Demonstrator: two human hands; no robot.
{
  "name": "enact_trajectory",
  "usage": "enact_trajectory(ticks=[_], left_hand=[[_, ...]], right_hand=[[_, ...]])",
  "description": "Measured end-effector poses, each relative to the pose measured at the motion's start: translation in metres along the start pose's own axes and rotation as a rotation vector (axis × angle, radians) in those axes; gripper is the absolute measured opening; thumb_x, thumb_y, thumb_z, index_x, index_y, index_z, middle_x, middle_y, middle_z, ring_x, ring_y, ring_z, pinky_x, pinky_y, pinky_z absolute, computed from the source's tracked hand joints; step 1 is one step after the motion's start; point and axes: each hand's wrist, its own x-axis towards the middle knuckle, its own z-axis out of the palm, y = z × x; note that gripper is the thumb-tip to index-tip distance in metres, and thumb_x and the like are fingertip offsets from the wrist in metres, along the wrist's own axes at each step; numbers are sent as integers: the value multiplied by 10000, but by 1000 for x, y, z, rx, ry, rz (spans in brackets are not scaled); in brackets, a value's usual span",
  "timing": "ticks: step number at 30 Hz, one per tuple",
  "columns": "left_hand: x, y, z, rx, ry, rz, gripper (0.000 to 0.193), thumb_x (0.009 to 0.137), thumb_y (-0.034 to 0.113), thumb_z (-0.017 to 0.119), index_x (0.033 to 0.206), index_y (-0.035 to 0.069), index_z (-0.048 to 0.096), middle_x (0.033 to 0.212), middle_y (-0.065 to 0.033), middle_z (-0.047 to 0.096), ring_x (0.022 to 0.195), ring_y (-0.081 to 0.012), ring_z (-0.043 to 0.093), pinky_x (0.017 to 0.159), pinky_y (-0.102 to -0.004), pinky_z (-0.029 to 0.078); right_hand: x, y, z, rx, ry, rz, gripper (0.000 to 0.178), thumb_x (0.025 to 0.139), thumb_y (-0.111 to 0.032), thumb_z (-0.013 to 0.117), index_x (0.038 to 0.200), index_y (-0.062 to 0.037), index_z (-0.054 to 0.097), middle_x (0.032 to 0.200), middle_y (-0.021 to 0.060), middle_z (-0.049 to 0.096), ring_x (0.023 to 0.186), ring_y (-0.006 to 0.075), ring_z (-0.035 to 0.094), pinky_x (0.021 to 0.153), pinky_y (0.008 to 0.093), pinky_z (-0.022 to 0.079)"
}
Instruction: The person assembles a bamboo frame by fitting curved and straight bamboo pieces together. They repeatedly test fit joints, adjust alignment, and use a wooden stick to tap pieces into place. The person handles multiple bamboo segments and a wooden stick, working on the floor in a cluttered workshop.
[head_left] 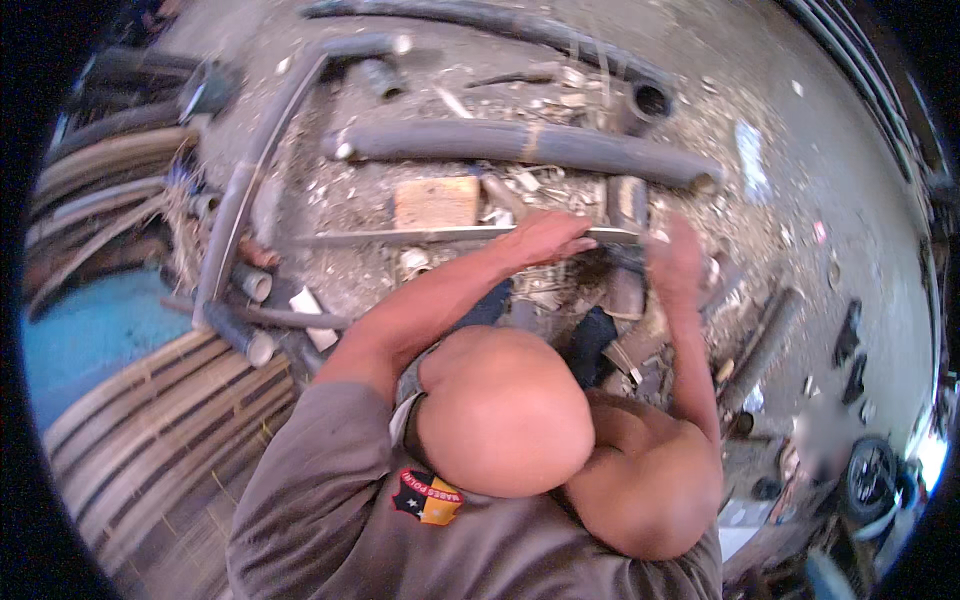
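Note:
A long, thin, pale strip, seemingly split bamboo (400, 236), lies crosswise in front of me. My left hand (548, 236) is closed over it right of its middle, fingers bent around it. Close to its right end is my right hand (676, 255), smeared by motion; its fingers and anything in them cannot be made out. A short dark bamboo piece (628, 203) stands just beyond the strip, between the hands. Under the strip near my right hand lies a short cut bamboo section (626, 292). A yellowish wooden block (437, 203) sits beyond the strip, left of my left hand.
A thick bamboo pole (450, 143) lies across the ground farther out, with a longer one (470, 14) behind it. At left a bent dark pole (262, 150) stands near stacked bamboo (115, 165) and a slatted bamboo bench (170, 430). Shavings litter the ground; a wheel (872, 477) is at lower right.

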Motion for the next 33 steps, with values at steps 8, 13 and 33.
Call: enact_trajectory(ticks=[8, 13, 33], left_hand=[[-66, 17, 1, -35, 373, 352, 347, 891, 304, 748, 1133, 72, 660, 881, -159, 689, 860, -385, 689, 767, -476, 546], [-134, 11, -28, -116, 541, 268, 226, 887, 242, 769, 984, 46, 714, 836, -122, 679, 769, -338, 673, 717, -430, 538], [-92, 50, -155, -1823, 1166, 5, 407, 968, 511, 628, 832, 151, 495, 631, 5, 469, 549, -149, 475, 493, -300, 414]], right_hand=[[-51, -72, 24, 117, -398, 368, 515, 1014, -484, 534, 853, -53, 766, 764, 222, 703, 746, 413, 702, 714, 558, 542], [-73, -64, 28, 92, -373, 590, 614, 1048, -506, 410, 863, -43, 768, 810, 258, 705, 777, 478, 695, 753, 560, 543], [-160, -14, 39, -273, 167, 554, 566, 972, -505, 606, 1298, -43, 607, 1363, 302, 536, 1184, 483, 527, 978, 599, 433]])
